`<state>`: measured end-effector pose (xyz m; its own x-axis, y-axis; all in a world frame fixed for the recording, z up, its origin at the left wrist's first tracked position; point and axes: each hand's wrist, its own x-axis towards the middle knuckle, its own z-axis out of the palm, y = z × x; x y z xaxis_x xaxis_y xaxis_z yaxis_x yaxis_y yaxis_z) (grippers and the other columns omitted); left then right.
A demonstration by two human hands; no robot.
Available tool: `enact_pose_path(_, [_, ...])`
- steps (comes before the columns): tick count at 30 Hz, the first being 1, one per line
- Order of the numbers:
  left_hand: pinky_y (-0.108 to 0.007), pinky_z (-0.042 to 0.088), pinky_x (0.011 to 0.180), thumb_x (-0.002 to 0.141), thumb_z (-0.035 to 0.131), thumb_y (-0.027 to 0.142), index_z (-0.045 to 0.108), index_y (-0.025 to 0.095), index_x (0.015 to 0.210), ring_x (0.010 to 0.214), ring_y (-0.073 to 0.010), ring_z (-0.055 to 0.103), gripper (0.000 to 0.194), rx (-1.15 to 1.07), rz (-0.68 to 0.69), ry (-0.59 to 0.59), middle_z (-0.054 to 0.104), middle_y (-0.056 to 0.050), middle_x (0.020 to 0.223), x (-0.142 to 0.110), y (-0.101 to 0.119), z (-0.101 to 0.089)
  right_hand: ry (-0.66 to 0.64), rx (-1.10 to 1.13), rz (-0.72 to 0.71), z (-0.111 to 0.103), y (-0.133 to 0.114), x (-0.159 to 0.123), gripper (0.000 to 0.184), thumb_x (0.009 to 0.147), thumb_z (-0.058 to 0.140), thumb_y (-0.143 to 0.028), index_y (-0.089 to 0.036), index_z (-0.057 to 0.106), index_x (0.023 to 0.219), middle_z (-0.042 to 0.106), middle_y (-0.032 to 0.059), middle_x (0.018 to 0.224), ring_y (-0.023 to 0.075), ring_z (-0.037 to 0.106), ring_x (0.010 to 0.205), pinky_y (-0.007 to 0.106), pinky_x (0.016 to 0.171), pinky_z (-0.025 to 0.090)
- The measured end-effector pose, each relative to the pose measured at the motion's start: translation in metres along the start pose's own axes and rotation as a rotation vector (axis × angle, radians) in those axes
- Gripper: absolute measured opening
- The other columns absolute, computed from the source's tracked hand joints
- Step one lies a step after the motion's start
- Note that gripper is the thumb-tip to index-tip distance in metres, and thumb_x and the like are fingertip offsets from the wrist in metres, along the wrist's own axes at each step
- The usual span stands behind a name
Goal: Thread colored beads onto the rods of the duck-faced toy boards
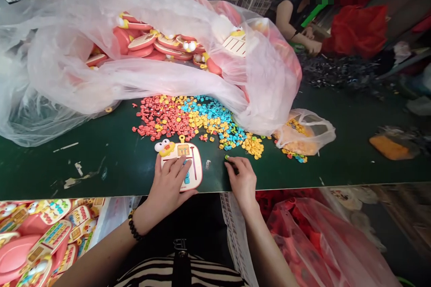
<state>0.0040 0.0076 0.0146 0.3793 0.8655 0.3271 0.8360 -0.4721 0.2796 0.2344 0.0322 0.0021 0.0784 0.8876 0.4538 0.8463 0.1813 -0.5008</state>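
Observation:
A cream toy panel [197, 167] with a duck head, pink edge and several blue buttons lies near the table's front edge. My left hand [171, 180] rests on it, fingers spread over its face and thumb by the near edge, partly hiding the buttons. To the right of the panel, my right hand [243, 177] pinches a small green button [226, 158] between thumb and forefinger, just over the table. Beyond both hands lies a spread of loose small buttons: red ones [161, 119], yellow ones [252, 145] and blue ones [215, 110].
A large translucent bag [175, 76] of pink duck toys [141, 41] covers the back of the green table [111, 157]. A small bag [319, 132] of yellow pieces sits right. Finished-looking panels [50, 240] fill the lower left. A person's hands [311, 45] work at the back right.

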Motion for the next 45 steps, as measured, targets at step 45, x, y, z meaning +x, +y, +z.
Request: enact_pose_path(45, [-0.058,0.022,0.111,0.079,0.064,0.053,0.060,0.023,0.124,0.126,-0.0341,0.049,0.055,-0.024,-0.046,0.102,0.061,-0.012,0.129,-0.001,0.000,0.013,-0.109,0.083,-0.180,0.007,-0.018,0.049,0.021,0.090,0.054,-0.028,-0.025,0.074,0.095,0.074,0.0059,0.095,0.0227,0.067,0.090,0.040,0.082,0.054])
